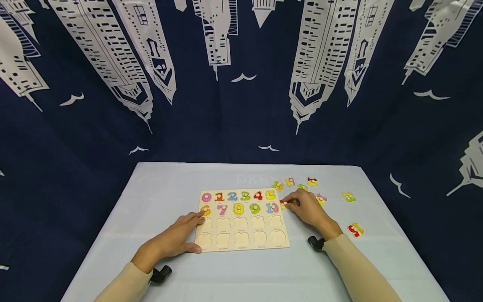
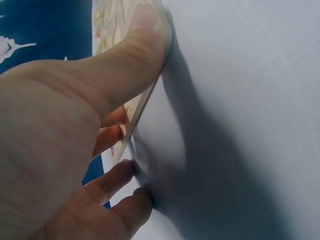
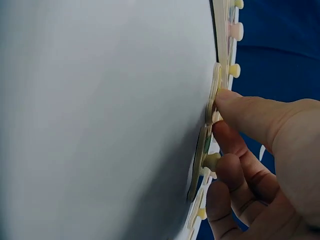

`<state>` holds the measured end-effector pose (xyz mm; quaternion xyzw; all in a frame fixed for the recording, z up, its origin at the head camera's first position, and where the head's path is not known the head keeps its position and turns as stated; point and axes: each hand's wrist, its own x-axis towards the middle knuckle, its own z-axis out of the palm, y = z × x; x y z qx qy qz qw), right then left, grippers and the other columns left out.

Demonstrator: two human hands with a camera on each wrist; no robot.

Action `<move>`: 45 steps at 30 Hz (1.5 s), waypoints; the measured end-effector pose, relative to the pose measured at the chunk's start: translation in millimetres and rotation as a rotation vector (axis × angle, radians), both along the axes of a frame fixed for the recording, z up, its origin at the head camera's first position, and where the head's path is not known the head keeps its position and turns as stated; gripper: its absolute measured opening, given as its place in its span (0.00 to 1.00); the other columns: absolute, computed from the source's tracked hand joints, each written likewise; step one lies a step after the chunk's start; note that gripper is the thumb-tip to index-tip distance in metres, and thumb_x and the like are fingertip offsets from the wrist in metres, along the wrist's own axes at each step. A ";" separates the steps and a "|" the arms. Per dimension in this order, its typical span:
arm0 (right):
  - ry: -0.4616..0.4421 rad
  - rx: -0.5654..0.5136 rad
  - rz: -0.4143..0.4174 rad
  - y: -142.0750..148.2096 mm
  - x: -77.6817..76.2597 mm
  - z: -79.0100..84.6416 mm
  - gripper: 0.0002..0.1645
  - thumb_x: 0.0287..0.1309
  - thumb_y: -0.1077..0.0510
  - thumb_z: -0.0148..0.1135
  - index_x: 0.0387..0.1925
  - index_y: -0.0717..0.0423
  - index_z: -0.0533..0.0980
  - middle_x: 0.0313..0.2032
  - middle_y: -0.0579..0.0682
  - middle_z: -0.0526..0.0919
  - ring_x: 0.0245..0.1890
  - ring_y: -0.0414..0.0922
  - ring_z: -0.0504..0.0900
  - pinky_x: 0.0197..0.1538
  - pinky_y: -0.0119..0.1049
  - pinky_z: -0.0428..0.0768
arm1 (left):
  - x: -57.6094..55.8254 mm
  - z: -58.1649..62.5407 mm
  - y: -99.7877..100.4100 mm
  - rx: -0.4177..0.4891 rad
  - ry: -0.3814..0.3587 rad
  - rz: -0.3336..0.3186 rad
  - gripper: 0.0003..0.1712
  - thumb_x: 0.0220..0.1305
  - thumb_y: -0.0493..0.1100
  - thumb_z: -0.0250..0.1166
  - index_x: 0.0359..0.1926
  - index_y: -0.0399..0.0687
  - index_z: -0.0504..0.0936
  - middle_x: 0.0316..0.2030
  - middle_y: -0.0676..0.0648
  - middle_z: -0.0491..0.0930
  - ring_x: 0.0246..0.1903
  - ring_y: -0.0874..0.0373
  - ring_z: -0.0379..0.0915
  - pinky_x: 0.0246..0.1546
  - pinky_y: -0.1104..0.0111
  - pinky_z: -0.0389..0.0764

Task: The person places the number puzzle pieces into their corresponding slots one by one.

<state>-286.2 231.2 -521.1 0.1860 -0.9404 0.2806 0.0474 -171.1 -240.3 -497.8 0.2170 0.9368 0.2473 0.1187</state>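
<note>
Number board [image 1: 232, 241] looks about half filled

Board sits on worktop [image 1: 241, 277], toward 6 o'clock of the head view. Pieces 0–10 [image 1: 238, 208] seated in top two rows; ten recesses [image 1: 241, 239] in lower two rows unfilled. Loose pieces [image 1: 349, 197] lie at 1 to 3 o'clock from board. Left hand [image 1: 171, 237], spread, touches board at 9 o'clock; right hand [image 1: 311, 209], at 3 o'clock, pinches a number piece [image 3: 212, 97], figure unclear.
</note>
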 end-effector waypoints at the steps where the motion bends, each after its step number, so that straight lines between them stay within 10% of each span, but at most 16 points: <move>1: -0.002 0.001 -0.004 0.1 0.4 0.1 0.10 0.72 0.63 0.81 0.52 0.51 0.96 0.45 0.47 0.94 0.43 0.45 0.79 0.48 0.38 0.78 | -0.1 -0.3 0.0 0.002 0.000 0.001 0.55 0.66 0.57 0.86 0.85 0.40 0.74 0.91 0.39 0.64 0.85 0.34 0.66 0.86 0.37 0.72; 17: 0.100 -0.084 -0.066 -7.1 28.5 12.3 0.06 0.70 0.61 0.85 0.46 0.53 0.94 0.50 0.53 0.90 0.42 0.46 0.86 0.45 0.37 0.85 | -12.2 -10.1 5.1 0.021 0.011 0.003 0.56 0.64 0.57 0.90 0.84 0.40 0.75 0.90 0.37 0.65 0.88 0.31 0.64 0.87 0.35 0.71; 45: -0.096 -0.184 0.335 -223.9 58.0 10.4 0.04 0.74 0.61 0.82 0.41 0.54 0.91 0.41 0.48 0.90 0.34 0.30 0.80 0.40 0.23 0.83 | -4.6 -7.0 -12.5 0.026 0.089 0.042 0.52 0.62 0.56 0.91 0.80 0.42 0.81 0.81 0.46 0.78 0.83 0.38 0.75 0.84 0.39 0.77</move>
